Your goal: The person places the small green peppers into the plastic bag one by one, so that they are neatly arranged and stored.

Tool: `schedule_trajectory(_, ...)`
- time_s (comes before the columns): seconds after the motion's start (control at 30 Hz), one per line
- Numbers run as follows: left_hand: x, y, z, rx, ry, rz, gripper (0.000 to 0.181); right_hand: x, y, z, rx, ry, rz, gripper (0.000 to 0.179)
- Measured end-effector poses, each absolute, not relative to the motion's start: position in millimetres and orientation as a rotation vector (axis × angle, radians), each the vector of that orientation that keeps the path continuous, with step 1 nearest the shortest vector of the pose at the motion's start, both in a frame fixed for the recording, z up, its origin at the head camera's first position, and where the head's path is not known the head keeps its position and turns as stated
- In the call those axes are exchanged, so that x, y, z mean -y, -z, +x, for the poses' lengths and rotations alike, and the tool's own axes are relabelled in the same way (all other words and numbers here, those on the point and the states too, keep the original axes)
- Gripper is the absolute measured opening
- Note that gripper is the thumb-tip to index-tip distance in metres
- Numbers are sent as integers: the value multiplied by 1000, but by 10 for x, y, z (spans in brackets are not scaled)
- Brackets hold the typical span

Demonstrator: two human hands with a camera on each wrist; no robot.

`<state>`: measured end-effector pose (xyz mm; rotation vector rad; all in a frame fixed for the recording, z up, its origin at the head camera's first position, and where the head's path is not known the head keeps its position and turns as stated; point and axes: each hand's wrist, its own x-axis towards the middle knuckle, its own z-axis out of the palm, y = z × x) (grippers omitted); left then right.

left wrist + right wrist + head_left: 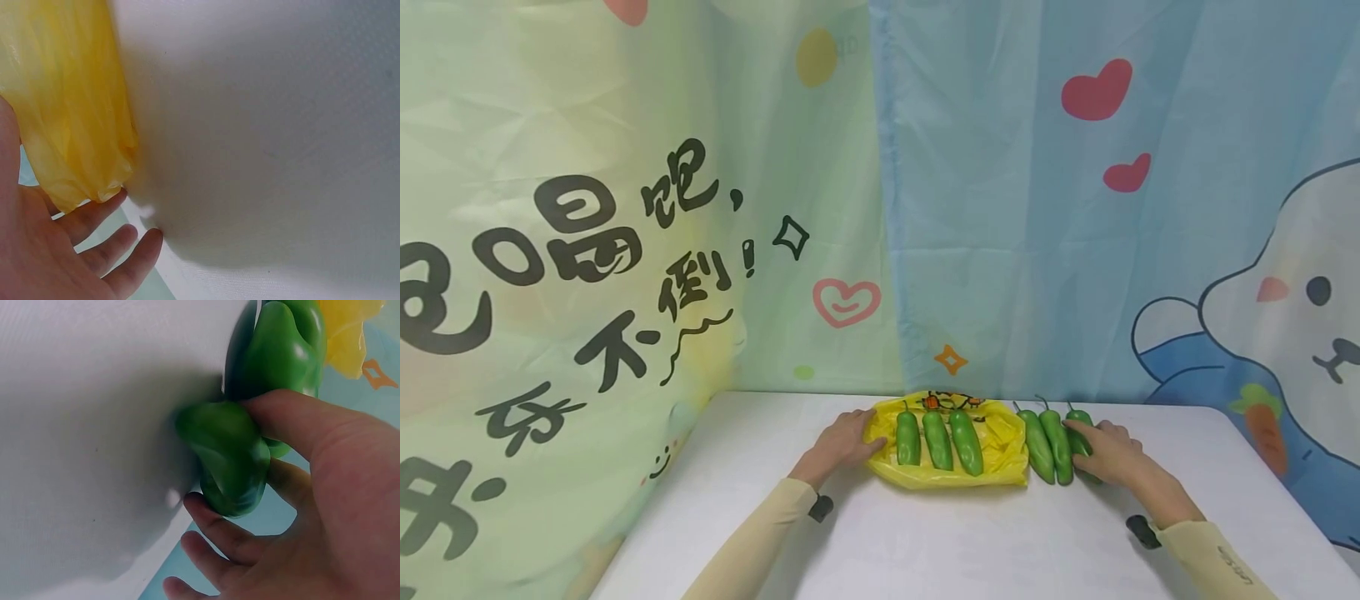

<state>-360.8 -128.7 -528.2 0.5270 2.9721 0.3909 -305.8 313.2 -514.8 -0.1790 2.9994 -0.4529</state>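
Note:
A yellow plastic bag (pixel 1004 437) with printed figures lies spread on the table. Three green peppers (pixel 937 442) rest on it side by side, stems pointing away. At the bag's left edge is my left hand (pixel 844 447), its fingers loosely extended against the crumpled plastic (pixel 75 106) in the left wrist view. To the right of the bag lie two more peppers (pixel 1037 446), close together. My right hand (pixel 1112 454) grips the rightmost green pepper (pixel 231 459) between thumb and index finger; its other fingers spread below.
The white table (pixel 940 542) extends toward me and to both sides. A printed cloth backdrop (pixel 985 208) hangs right behind the table's far edge, and another cloth (pixel 550 333) hangs along the left. A dark object (pixel 1142 532) sits at each wrist.

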Motion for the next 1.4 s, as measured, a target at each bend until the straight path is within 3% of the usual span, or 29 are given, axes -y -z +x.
schedule_trajectory(1.4, 1286, 5281, -3594, -2977, -396, 514, 67, -3122, 5101, -3062, -3011, 497, -158, 64)
